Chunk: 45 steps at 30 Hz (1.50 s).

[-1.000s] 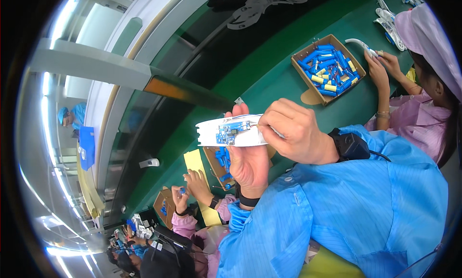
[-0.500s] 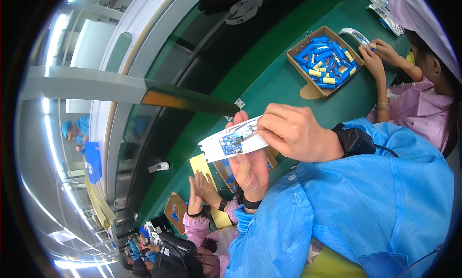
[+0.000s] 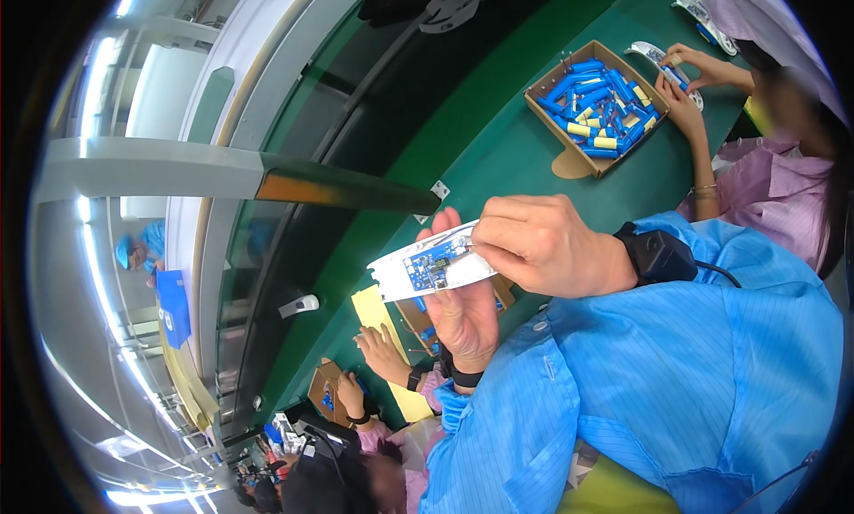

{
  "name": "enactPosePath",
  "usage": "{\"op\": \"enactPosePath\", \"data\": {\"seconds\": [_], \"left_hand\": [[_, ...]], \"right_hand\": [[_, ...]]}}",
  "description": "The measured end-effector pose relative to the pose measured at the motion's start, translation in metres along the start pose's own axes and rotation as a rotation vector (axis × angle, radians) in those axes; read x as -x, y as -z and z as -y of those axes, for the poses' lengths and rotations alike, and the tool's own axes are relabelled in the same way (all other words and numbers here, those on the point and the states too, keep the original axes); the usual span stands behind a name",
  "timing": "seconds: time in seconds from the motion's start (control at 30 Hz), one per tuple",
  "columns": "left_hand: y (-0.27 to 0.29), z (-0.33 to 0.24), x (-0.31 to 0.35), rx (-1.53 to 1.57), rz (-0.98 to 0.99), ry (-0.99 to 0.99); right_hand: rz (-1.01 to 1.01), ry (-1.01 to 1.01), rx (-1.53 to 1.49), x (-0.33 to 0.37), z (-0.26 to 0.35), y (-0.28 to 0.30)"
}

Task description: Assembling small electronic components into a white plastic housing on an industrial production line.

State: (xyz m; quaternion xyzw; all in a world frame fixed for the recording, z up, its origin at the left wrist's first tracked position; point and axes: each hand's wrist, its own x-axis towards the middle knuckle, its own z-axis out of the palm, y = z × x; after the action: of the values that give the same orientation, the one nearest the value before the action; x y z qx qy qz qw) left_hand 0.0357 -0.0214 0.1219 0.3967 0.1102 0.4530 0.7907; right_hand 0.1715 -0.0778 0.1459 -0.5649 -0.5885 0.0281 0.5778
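Observation:
A white elongated plastic casing [image 3: 391, 278] with a small blue circuit board [image 3: 433, 263] set in it is held up in front of me, tilted with its right end higher. My left hand [image 3: 464, 323] backs it from below, palm toward me, fingertips showing above its edge. My right hand [image 3: 543, 242], with a black device strapped at the wrist, pinches the casing's right end. Both my arms are in blue sleeves.
On the green table [image 3: 498, 158] stands an open cardboard box [image 3: 553, 115] of blue and yellow cylindrical cells. A co-worker in pink, at the right, handles a white part [image 3: 654, 53]. More co-workers' hands [image 3: 382, 354] and boxes lie lower left. A metal beam [image 3: 267, 176] crosses the left.
The casing has tipped from nearly level to slanted, right end up, and sits slightly lower in view. Both hands stayed on it. The view shifted a little.

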Motion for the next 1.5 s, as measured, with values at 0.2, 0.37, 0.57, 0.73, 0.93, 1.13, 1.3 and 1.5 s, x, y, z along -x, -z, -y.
{"op": "enactPosePath", "data": {"seconds": [0.2,0.37,0.57,0.73,0.93,1.13,1.3,1.5], "left_hand": [[0.001,-0.002,0.004,-0.062,0.002,0.042],[0.003,0.002,0.003,-0.057,0.018,0.038],[-0.002,0.000,0.004,-0.052,0.030,0.032],[-0.003,0.005,0.007,-0.102,0.010,0.029],[-0.005,0.004,0.010,-0.158,0.007,0.014],[-0.002,0.004,0.009,-0.228,0.016,0.016],[-0.006,0.004,0.008,-0.243,0.000,-0.032],[0.002,0.012,0.002,-0.248,-0.012,0.041]], "right_hand": [[0.063,-0.099,-0.061,0.000,0.003,0.003],[0.082,-0.148,-0.134,0.000,-0.003,0.003],[0.158,-0.210,-0.159,-0.004,0.002,0.013],[0.102,-0.213,-0.187,0.002,-0.001,0.008],[0.099,-0.253,-0.208,0.001,0.004,0.007],[0.113,-0.261,-0.235,0.001,0.004,0.006],[0.133,-0.233,-0.228,-0.002,0.004,0.006],[0.132,-0.251,-0.142,0.006,-0.008,-0.008]]}}
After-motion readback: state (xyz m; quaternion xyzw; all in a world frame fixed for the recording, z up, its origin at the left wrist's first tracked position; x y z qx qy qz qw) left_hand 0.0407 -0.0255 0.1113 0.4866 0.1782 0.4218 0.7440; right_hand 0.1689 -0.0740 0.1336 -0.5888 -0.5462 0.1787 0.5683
